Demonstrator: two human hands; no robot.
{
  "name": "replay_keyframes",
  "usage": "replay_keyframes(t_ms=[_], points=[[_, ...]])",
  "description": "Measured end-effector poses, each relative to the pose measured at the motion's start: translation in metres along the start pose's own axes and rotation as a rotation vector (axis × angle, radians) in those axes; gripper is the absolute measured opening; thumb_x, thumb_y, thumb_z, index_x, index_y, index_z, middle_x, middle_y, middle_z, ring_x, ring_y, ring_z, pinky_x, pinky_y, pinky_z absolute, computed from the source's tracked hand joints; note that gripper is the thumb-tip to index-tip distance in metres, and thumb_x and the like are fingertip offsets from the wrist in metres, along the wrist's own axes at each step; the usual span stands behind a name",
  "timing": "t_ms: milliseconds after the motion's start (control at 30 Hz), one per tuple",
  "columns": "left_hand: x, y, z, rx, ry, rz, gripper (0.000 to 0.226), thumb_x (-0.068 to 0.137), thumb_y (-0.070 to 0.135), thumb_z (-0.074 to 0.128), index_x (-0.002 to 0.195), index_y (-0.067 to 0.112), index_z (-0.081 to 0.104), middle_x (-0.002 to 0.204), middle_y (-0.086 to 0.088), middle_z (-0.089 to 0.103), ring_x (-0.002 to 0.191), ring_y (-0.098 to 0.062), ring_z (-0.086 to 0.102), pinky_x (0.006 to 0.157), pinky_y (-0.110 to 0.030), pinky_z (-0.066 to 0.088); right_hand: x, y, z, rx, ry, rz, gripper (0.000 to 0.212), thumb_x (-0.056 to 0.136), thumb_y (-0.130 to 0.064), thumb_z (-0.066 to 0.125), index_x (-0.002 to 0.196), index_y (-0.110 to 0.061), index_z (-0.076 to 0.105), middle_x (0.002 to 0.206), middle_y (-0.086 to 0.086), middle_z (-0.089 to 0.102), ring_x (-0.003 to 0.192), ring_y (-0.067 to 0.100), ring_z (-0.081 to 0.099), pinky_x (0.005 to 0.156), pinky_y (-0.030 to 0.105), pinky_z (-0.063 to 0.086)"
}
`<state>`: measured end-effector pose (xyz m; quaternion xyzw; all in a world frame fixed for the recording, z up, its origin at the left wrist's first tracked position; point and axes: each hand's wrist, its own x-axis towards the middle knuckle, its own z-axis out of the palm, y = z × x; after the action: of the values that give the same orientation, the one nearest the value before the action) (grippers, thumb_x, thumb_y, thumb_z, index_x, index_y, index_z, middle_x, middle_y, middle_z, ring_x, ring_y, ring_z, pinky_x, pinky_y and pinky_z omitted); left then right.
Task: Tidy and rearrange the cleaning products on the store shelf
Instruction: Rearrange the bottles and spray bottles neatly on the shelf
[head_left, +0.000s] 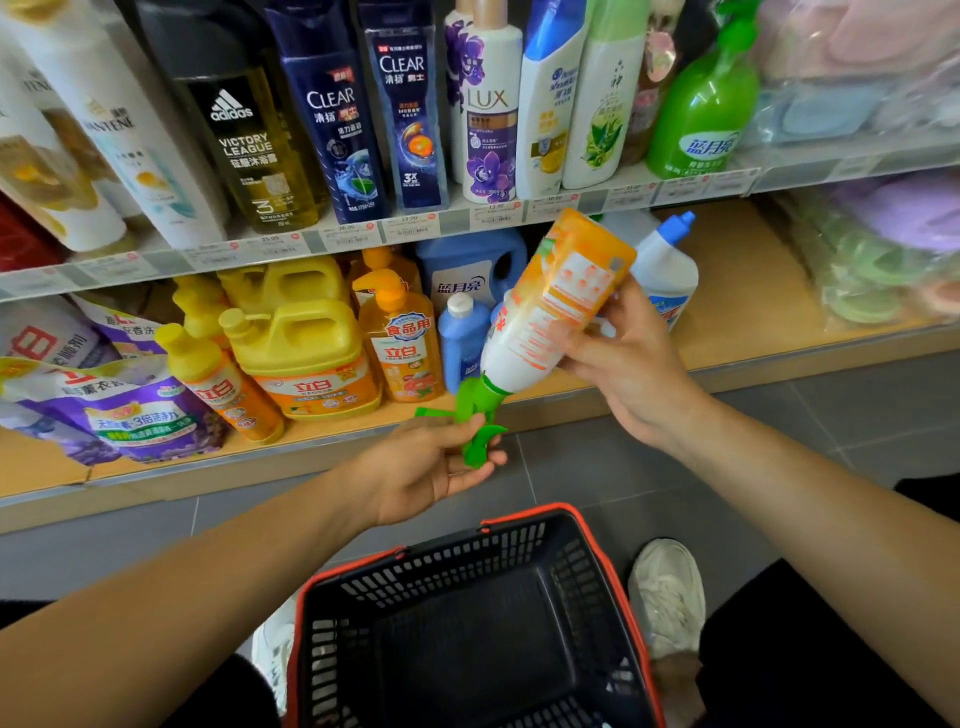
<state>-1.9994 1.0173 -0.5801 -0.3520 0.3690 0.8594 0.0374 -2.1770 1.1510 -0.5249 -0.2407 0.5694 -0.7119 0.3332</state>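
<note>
An orange-and-white spray bottle (550, 306) with a green trigger head (475, 415) hangs tilted head-down in front of the lower shelf (743, 312). My right hand (628, 364) grips its body from the right side. My left hand (431, 467) holds the green trigger head from below, fingers curled around it. Behind the bottle stand a white toilet-cleaner bottle with a blue cap (665, 270), a small blue bottle (462, 338) and a blue detergent jug (467, 265).
Yellow dish-soap jugs (301, 338) and purple refill bags (130, 410) fill the lower shelf's left. Shampoo bottles line the upper shelf (363, 234). A black basket with a red rim (467, 623) sits on the floor between my shoes. Bare shelf board lies right of the toilet cleaner.
</note>
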Motion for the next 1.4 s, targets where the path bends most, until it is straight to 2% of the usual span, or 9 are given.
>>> replay_keyframes(t_ms=[100,333,533,633,833,933,1167,1267,1400], points=[[0.004,0.005,-0.007,0.028,0.071,0.114,0.040,0.077,0.019,0.071,0.114,0.006,0.064,0.110,-0.015,0.072,0.080,-0.021,0.075,0.073,-0.028,0.063,0.008,-0.007,-0.017,0.038,0.183,0.025,0.086,0.084,-0.004,0.076,0.151,-0.034,0.032,0.125,0.001,0.063,0.118,0.017,0.064,0.088,0.046,0.058],[0.010,0.029,-0.011,0.170,0.183,0.432,0.030,0.083,0.014,0.071,0.111,0.005,0.062,0.098,-0.015,0.075,0.075,-0.020,0.076,0.067,-0.024,0.062,0.017,0.013,-0.047,-0.104,0.273,0.306,0.035,0.088,0.002,0.068,0.122,-0.006,0.063,0.112,0.009,0.069,0.104,0.023,0.068,0.099,0.047,0.054],[0.017,0.051,-0.002,0.362,0.238,0.646,0.029,0.089,0.009,0.073,0.112,0.010,0.056,0.091,-0.008,0.078,0.077,-0.021,0.076,0.064,-0.028,0.061,0.021,0.040,-0.062,-0.430,0.244,0.586,0.045,0.083,-0.011,0.078,0.123,-0.006,0.058,0.117,0.014,0.068,0.104,0.029,0.067,0.089,0.041,0.057],[0.025,0.054,0.006,0.525,0.235,0.697,0.030,0.089,0.013,0.075,0.112,0.014,0.057,0.090,-0.004,0.078,0.077,-0.021,0.076,0.062,-0.028,0.060,0.027,0.046,-0.065,-0.705,0.247,0.510,0.043,0.080,-0.020,0.081,0.118,-0.006,0.065,0.114,0.011,0.069,0.106,0.029,0.065,0.091,0.043,0.055],[0.058,0.047,0.019,1.028,0.244,0.748,0.033,0.086,0.024,0.080,0.114,0.022,0.060,0.079,-0.003,0.075,0.065,-0.020,0.072,0.064,-0.038,0.060,0.065,0.037,-0.067,-0.733,0.263,0.222,0.031,0.081,-0.017,0.082,0.108,-0.009,0.071,0.103,0.008,0.072,0.098,0.020,0.066,0.089,0.032,0.052],[0.082,0.036,0.017,1.215,0.262,0.758,0.039,0.084,0.031,0.081,0.118,0.022,0.064,0.088,-0.002,0.074,0.076,-0.018,0.071,0.072,-0.039,0.056,0.090,0.037,-0.071,-0.786,0.243,0.175,0.036,0.082,-0.022,0.081,0.114,-0.011,0.068,0.102,0.005,0.071,0.095,0.018,0.066,0.086,0.033,0.052],[0.137,-0.003,-0.004,1.512,0.251,0.601,0.046,0.089,0.039,0.074,0.132,0.034,0.061,0.124,0.002,0.071,0.116,-0.022,0.063,0.089,-0.039,0.052,0.153,0.053,-0.062,-0.326,0.239,0.283,0.056,0.088,-0.009,0.073,0.137,-0.019,0.047,0.129,0.006,0.060,0.116,0.024,0.060,0.089,0.036,0.052],[0.152,-0.014,-0.016,1.591,0.280,0.568,0.046,0.089,0.042,0.072,0.133,0.036,0.061,0.128,0.004,0.069,0.118,-0.022,0.062,0.089,-0.038,0.051,0.171,0.066,-0.057,-0.160,0.222,0.312,0.052,0.088,-0.009,0.072,0.132,-0.027,0.048,0.135,0.003,0.060,0.121,0.024,0.058,0.097,0.039,0.047],[0.161,-0.014,-0.032,1.533,0.358,0.588,0.043,0.086,0.044,0.075,0.128,0.039,0.063,0.113,0.003,0.074,0.106,-0.022,0.067,0.083,-0.038,0.054,0.189,0.078,-0.053,0.037,0.268,0.264,0.045,0.092,-0.006,0.066,0.122,-0.031,0.046,0.120,0.005,0.064,0.103,0.021,0.063,0.101,0.042,0.044]])
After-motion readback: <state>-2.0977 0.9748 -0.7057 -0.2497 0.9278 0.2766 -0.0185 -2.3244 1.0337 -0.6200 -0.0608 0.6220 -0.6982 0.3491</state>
